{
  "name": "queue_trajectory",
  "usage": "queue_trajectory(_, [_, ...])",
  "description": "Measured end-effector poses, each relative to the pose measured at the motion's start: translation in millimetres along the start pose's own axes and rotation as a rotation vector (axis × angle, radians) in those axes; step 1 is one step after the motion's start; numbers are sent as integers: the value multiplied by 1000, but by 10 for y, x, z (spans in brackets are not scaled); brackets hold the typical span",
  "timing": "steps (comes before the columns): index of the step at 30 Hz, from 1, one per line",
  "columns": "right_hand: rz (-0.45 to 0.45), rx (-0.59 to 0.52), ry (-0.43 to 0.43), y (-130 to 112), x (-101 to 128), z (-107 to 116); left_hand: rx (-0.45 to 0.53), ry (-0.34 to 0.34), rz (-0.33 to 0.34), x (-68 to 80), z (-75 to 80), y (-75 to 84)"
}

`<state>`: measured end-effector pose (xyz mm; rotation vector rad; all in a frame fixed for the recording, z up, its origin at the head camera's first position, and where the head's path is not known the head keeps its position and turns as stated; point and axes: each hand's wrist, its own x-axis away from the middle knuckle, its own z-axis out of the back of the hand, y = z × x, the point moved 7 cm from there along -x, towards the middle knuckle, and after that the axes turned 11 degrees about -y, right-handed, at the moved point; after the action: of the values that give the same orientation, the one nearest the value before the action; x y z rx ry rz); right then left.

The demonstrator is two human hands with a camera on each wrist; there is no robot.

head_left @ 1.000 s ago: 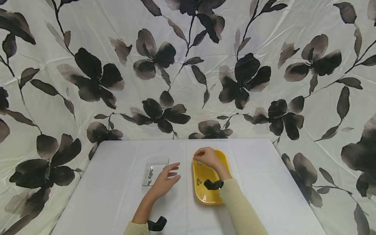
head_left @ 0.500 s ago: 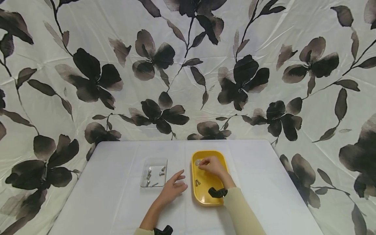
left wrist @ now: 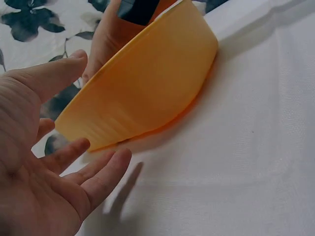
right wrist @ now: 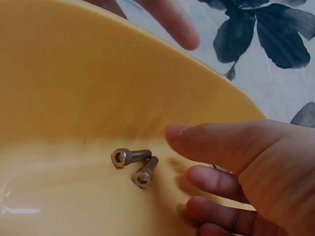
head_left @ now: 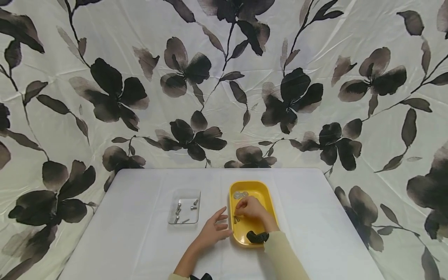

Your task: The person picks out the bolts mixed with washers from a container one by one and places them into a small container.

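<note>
My right hand [head_left: 252, 208] is inside the yellow tray [head_left: 260, 190], its thumb and fingers loosely bent and apart, holding nothing. Close to the thumb tip, two socket-head bolts [right wrist: 132, 156] lie together on the tray floor in the right wrist view. Flat round washers [head_left: 240, 195] rest at the tray's far left corner, beyond that hand. Just outside the tray's left side, my left hand [head_left: 212, 230] hovers with fingers spread and nothing in it. In the left wrist view, its fingertips are close to the tray's outer wall [left wrist: 142, 88]; whether they touch it I cannot tell.
A clear square box [head_left: 169, 214] stands left of the yellow tray, with several bolts [head_left: 177, 209] inside. Both sit on a white-covered table [head_left: 133, 233]. Behind the table hangs a floral cloth [head_left: 224, 89].
My right hand has moved from the washers at the far corner toward the bolts, leaving the washers in sight. The left hand has shifted right, from the clear box to the yellow tray's side.
</note>
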<state>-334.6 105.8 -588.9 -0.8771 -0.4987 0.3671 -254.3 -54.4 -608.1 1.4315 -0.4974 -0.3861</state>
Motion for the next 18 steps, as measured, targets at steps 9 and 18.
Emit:
queue_trajectory(9, [-76, 16, -68, 66, 67, -41, -41, -54, -28, -18, -165, 10])
queue_trajectory(18, [-99, 30, -52, 133, 50, -36, 54, -14, -14, -15, -223, 56])
